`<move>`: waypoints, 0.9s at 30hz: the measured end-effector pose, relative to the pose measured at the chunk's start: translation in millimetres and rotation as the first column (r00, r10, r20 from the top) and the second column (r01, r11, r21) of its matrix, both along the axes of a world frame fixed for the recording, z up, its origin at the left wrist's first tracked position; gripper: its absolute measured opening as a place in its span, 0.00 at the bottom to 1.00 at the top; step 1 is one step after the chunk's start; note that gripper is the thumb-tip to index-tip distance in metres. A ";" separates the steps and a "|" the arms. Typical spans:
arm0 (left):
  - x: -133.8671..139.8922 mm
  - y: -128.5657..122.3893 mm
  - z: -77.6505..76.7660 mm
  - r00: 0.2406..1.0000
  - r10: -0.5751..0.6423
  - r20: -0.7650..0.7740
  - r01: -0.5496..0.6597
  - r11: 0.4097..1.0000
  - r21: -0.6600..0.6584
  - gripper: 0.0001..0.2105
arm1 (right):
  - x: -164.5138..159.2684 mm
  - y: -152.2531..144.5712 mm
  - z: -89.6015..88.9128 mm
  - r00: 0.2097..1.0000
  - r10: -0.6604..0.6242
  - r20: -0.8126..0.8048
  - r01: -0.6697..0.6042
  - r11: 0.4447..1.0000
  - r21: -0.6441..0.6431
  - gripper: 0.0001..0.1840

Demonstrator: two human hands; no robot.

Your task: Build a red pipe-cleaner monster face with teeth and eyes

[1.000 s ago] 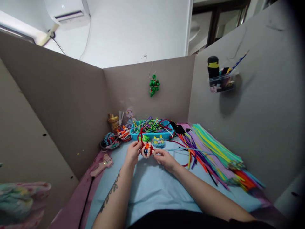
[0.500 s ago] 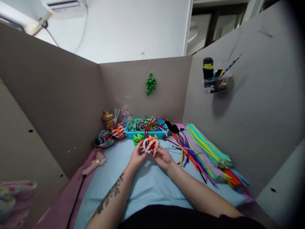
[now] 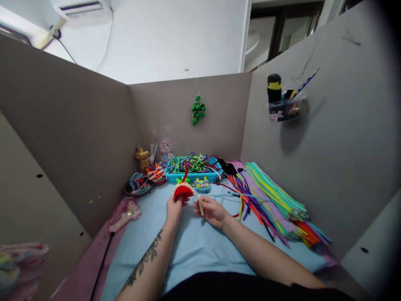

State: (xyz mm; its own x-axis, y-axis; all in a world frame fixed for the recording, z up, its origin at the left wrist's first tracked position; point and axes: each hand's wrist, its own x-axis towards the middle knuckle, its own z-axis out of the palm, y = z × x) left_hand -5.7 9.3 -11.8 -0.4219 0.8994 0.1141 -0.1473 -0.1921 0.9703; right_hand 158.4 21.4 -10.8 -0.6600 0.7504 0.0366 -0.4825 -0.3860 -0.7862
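Note:
My left hand (image 3: 173,209) is closed on a red fuzzy craft piece (image 3: 183,191) with a ribbed cream border, its red side showing. Red strands rise from its top. To the right, my right hand (image 3: 214,212) pinches a short cream pipe cleaner piece (image 3: 201,206), apart from the red one. Just beyond my hands sit a blue-and-yellow fuzzy figure (image 3: 202,185) and a green one (image 3: 179,181), mostly hidden behind the red piece.
A blue basket (image 3: 194,176) of tangled pipe cleaners stands at the back. Bundled pipe cleaners (image 3: 269,188) lie along the right. On the left are a glue gun (image 3: 125,218), a dark bowl (image 3: 140,191) and an orange-and-white figure (image 3: 156,174). Grey panels enclose the table.
My hands have parted. The left has moved slightly left with the craft piece and turned it from its eyed side to its red side; the right now holds the cream piece alone.

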 end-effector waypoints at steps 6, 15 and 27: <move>-2.8 -0.7 2.7 0.997 0.010 0.073 -0.010 1.000 -0.010 0.20 | 2.8 8.3 -3.9 1.000 -0.016 0.004 0.016 1.000 0.004 0.15; -4.8 1.0 -5.9 0.987 -0.002 0.162 0.020 0.994 -0.107 0.14 | -0.4 25.9 -0.4 1.000 0.001 0.014 -0.003 0.993 0.119 0.15; 0.1 2.8 -3.2 0.972 -0.042 0.233 0.089 0.977 -0.196 0.10 | -1.1 36.6 -4.3 0.998 -0.011 0.054 0.002 0.989 0.147 0.15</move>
